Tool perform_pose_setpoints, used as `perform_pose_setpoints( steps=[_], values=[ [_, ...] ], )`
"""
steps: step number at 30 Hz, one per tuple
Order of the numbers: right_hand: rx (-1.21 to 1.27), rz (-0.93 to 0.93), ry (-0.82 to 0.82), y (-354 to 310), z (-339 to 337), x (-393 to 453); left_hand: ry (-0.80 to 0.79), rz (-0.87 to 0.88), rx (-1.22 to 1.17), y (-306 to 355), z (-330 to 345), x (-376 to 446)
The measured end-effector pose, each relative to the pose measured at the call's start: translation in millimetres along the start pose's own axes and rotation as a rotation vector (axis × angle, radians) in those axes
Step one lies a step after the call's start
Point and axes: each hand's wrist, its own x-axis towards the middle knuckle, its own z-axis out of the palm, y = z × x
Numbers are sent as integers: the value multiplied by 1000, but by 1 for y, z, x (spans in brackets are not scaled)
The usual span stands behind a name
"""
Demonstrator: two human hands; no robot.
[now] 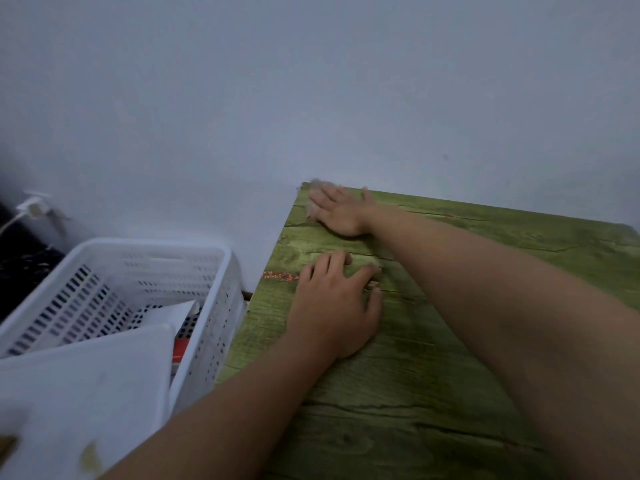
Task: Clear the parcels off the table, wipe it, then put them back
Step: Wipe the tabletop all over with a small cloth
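The green wood-grain table (433, 358) fills the right and lower part of the view. My right hand (341, 213) lies flat at the table's far left corner, fingers straight, pressing a small pale cloth (317, 194) that is blurred and mostly hidden under the fingers. My left hand (334, 306) rests palm down on the table nearer to me, fingers spread, holding nothing. White parcels (97, 375) lie in a white perforated basket (214, 306) to the left of the table. No parcel shows on the visible part of the table.
The basket stands against the table's left edge; a red-marked item (180, 348) shows between the parcels inside it. A pale wall runs behind the table. A wall socket with a white plug (34, 206) sits at the far left, above a dark floor.
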Motion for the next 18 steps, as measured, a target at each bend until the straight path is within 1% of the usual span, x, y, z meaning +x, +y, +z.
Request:
perform_pose_setpoints(
  steps=[2,5,6,9,10,13,14,16,17,18],
  values=[
    [13,58,26,-8,-1,8,8,4,5,0,2,-1],
    [-41,-88,5,-24,2,13,25,9,10,-2,3,-2],
    [-51,-99,-3,-23,-1,16,26,12,14,-3,3,-1],
    [-13,4,7,-20,-4,21,19,7,4,-3,3,0],
    [-3,3,10,-24,0,18,17,5,2,-4,4,-1],
    [-18,-127,-23,-26,10,7,18,3,5,-3,4,-1],
    [-13,-116,-13,-17,8,7,22,-2,0,-2,4,0],
    [17,14,32,-1,1,5,31,-17,-8,-1,3,0],
    [25,49,40,1,1,3,30,-17,-9,-1,4,-1],
    [10,12,32,-2,4,0,29,-16,-7,-2,4,-2]
  ],
)
